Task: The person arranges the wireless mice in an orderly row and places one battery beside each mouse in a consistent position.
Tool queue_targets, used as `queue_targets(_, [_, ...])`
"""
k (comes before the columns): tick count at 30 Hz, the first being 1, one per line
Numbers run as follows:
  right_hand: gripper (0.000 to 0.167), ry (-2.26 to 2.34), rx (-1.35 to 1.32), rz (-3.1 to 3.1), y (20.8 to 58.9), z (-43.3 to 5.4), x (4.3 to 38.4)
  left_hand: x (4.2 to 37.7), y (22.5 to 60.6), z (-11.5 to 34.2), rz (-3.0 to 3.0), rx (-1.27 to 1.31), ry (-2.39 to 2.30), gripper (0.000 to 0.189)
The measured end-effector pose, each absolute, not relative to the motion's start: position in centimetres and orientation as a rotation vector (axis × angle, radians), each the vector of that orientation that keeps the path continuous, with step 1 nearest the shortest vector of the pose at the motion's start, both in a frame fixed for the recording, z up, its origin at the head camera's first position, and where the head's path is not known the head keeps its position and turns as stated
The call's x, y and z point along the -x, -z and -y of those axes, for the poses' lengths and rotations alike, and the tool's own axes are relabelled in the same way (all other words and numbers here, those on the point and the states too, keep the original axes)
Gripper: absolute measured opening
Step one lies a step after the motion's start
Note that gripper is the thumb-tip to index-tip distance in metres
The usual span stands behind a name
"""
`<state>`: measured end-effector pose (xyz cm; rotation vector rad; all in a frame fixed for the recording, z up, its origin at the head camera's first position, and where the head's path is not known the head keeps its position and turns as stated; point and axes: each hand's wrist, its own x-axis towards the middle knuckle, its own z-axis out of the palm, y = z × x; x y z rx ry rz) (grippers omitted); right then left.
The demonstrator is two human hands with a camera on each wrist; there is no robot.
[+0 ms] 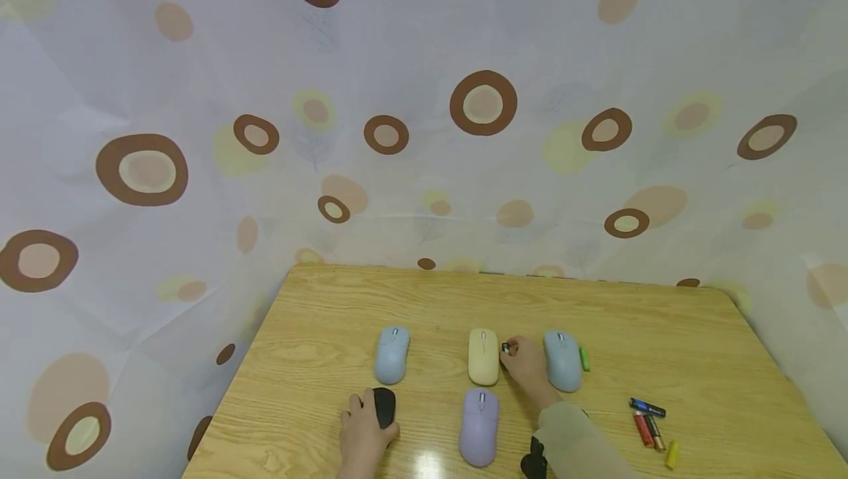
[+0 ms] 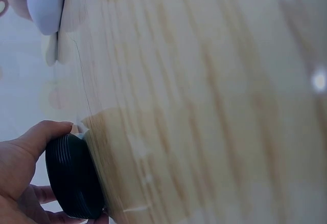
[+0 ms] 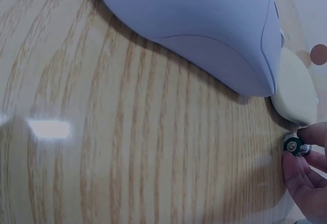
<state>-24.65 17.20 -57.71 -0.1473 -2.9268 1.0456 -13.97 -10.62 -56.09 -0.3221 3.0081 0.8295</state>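
My left hand (image 1: 363,431) grips a black mouse (image 1: 383,405) near the table's front edge; the left wrist view shows my thumb (image 2: 41,137) curled over the black mouse (image 2: 74,178). My right hand (image 1: 526,368) pinches a small dark battery (image 1: 506,349) between a yellow mouse (image 1: 483,356) and a pale blue mouse (image 1: 563,360). In the right wrist view the battery (image 3: 295,146) shows its metal end, held by my fingertips (image 3: 301,173) just off the yellow mouse (image 3: 296,91). A purple mouse (image 1: 479,427) lies in front of the yellow one and fills the top of the right wrist view (image 3: 204,24).
Another pale blue mouse (image 1: 392,355) lies beyond the black one. A green battery (image 1: 584,358) lies beside the right blue mouse. Several loose batteries, blue (image 1: 647,407), red (image 1: 642,429) and yellow (image 1: 672,454), lie at the right. The wooden table (image 1: 695,346) ends against a spotted curtain (image 1: 424,133).
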Motion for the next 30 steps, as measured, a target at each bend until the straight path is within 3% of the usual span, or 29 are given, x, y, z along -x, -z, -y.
queue_targets(20, [0.029,-1.093,0.115,2.914,57.2,-17.5,24.4,14.0,55.9,10.5,-3.003,0.318,-0.820,0.070])
queue_targets(30, [0.034,-1.080,-0.177,2.919,52.6,-20.6,23.5,14.1,56.0,10.5,-2.971,0.331,-0.802,0.071])
